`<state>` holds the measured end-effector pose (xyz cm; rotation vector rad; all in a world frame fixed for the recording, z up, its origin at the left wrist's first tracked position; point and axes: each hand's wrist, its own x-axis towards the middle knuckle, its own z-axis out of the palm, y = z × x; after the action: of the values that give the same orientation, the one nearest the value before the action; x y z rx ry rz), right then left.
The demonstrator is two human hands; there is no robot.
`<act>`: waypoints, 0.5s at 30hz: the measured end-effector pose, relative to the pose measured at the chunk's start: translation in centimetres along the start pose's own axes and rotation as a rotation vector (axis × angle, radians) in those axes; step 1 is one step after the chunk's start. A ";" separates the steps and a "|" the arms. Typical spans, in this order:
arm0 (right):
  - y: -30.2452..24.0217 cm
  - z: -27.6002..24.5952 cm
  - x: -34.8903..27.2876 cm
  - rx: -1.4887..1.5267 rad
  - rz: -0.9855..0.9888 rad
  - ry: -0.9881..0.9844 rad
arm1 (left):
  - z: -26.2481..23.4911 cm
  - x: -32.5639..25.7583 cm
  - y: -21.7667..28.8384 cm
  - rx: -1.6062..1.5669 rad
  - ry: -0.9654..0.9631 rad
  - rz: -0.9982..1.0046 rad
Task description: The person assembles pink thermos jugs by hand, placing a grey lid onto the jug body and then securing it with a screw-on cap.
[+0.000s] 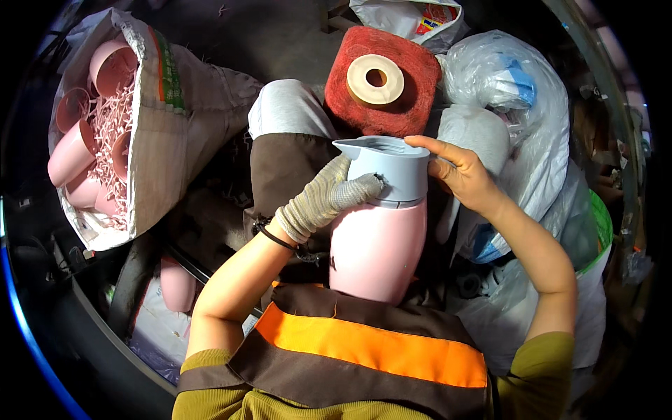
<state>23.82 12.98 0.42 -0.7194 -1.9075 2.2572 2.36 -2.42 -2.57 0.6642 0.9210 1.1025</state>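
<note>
1. Head view: left hand (329, 197), gloved, grip clenched against blue lid (392, 168) of pink jug (378, 248).
2. Right hand (458, 171), bare, grip grasping lid's far side, forefinger laid along the rim.
3. Beyond the grips: red pad (413, 98) carrying tape roll (376, 79).
4. Far left of left grip: sack (157, 133) of pink cups (70, 150).

Pink jug (376, 248) with pale blue spouted lid (389, 168), upright on the lap
</note>
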 end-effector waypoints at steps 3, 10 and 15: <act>0.4 -0.3 0.3 -0.110 -0.013 0.003 | -0.4 0.0 -0.6 0.002 -0.004 0.046; 1.3 0.4 0.4 -0.114 -0.129 0.038 | -0.5 0.1 -0.3 0.024 -0.057 0.054; 0.0 0.1 0.1 -0.140 -0.091 0.003 | 0.0 0.1 0.9 0.007 -0.069 -0.015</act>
<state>23.67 12.94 0.36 -0.6372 -2.0686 2.0846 1.98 -2.04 -1.89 0.6962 0.8700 1.0568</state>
